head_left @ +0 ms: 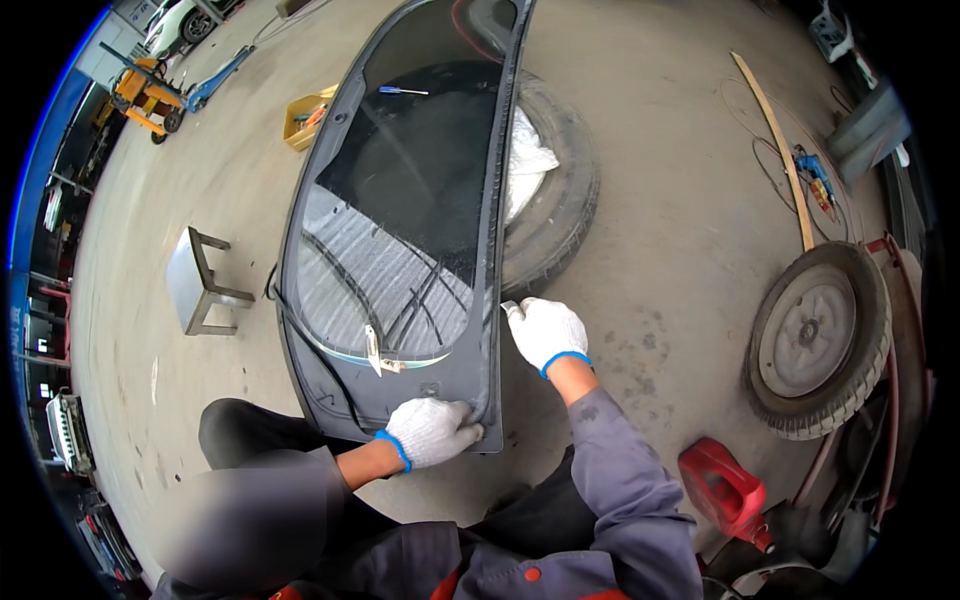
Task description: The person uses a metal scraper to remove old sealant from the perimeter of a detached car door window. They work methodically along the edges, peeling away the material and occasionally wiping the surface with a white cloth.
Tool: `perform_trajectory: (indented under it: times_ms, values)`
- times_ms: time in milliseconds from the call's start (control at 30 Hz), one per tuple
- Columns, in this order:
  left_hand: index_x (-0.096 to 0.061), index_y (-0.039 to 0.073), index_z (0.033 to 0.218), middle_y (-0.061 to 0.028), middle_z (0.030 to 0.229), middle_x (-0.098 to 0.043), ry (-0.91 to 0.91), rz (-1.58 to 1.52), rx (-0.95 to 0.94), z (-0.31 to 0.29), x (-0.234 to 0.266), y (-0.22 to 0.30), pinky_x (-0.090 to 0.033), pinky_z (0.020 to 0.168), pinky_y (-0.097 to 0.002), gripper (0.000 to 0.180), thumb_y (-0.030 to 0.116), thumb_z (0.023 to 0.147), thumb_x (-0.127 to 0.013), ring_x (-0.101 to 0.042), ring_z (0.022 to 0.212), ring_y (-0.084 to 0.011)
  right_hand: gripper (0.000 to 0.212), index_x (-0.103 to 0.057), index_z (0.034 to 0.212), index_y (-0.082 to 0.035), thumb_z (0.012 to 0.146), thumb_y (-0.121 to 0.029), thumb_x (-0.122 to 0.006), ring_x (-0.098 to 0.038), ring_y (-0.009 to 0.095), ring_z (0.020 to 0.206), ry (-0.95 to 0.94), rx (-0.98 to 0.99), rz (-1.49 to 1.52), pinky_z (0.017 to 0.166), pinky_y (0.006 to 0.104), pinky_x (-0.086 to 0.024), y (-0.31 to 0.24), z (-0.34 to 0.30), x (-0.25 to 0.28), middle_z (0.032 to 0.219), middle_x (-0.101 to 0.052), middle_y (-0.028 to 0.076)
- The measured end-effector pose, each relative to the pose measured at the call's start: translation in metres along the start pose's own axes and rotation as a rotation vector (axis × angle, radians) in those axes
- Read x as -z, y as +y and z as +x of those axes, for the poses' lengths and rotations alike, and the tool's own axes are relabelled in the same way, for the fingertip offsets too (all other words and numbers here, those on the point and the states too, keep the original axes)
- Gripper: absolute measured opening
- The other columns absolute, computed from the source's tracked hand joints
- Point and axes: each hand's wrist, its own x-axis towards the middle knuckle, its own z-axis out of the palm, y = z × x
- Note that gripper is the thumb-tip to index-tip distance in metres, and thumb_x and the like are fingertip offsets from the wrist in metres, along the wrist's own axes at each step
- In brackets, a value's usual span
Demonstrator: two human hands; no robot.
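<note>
The left hand (pixel 435 432) lies on the framed glass panel (pixel 430 190)'s near edge, grip unclear; the right hand (pixel 548 333), clenched, is at its right edge.

I see the left hand (pixel 430 433), in a white glove with a blue cuff, lying back upward just below the frame's centre, fingers pointing right. The right hand (pixel 548 335), gloved alike, sits higher, right of centre, fingers bent toward upper left. From here I see both wrists bare and the right sleeve (pixel 620 445) slanting up from the lower edge.
</note>
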Motion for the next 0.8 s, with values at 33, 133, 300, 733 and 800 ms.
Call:
perform_trajectory:
  times_ms: [33, 133, 300, 733, 800]
  values:
    - [-0.066, 0.003, 0.091, -0.0243, 0.083, -0.07, 0.008, -0.005, -0.005, 0.0, -0.002, -0.002, -0.053, 0.076, -0.0539, 0.044, 0.046, 0.093, -0.056, -0.068, 0.082, -0.0436, 0.045, -0.074, 0.096, -0.01, 0.099, -0.045, -0.046, -0.068, 0.042, 0.094, -0.003, -0.004, -0.012, 0.084, 0.052, -0.055, -0.001, 0.001, 0.0, 0.099, -0.072, 0.02]
    - [-0.066, 0.002, 0.09, -0.0243, 0.083, -0.07, 0.012, -0.009, -0.005, -0.001, -0.003, -0.001, -0.053, 0.076, -0.0539, 0.044, 0.045, 0.093, -0.056, -0.068, 0.082, -0.0435, 0.043, -0.074, 0.096, -0.01, 0.099, -0.043, -0.047, -0.068, 0.042, 0.094, -0.018, 0.001, -0.018, 0.083, 0.0519, -0.054, -0.001, 0.0, 0.003, 0.098, -0.072, 0.02]
    - [-0.067, 0.003, 0.091, -0.0233, 0.083, -0.07, -0.003, 0.014, -0.01, 0.004, -0.003, -0.002, -0.053, 0.076, -0.0529, 0.044, 0.046, 0.092, -0.057, -0.069, 0.082, -0.0423, 0.043, -0.073, 0.095, -0.009, 0.098, -0.044, -0.048, -0.068, 0.042, 0.094, -0.032, 0.023, -0.028, 0.083, 0.0522, -0.054, 0.002, 0.002, 0.003, 0.098, -0.072, 0.02]
    - [-0.065, 0.0, 0.097, -0.0234, 0.088, -0.071, -0.106, 0.134, -0.055, 0.002, 0.012, 0.007, -0.055, 0.077, -0.0513, 0.05, 0.047, 0.081, -0.07, -0.07, 0.086, -0.0412, 0.036, -0.071, 0.098, -0.008, 0.098, -0.035, -0.049, -0.07, 0.04, 0.092, 0.004, 0.091, -0.12, 0.083, 0.0513, -0.056, -0.007, 0.005, -0.002, 0.096, -0.073, 0.021]
    - [-0.063, 0.0, 0.098, -0.0234, 0.087, -0.07, -0.096, 0.149, -0.079, 0.0, 0.009, 0.004, -0.055, 0.076, -0.0512, 0.052, 0.047, 0.078, -0.074, -0.07, 0.085, -0.0416, 0.035, -0.071, 0.097, -0.008, 0.098, -0.036, -0.049, -0.07, 0.041, 0.09, 0.022, 0.101, -0.127, 0.082, 0.0514, -0.056, -0.009, 0.006, -0.005, 0.093, -0.072, 0.021]
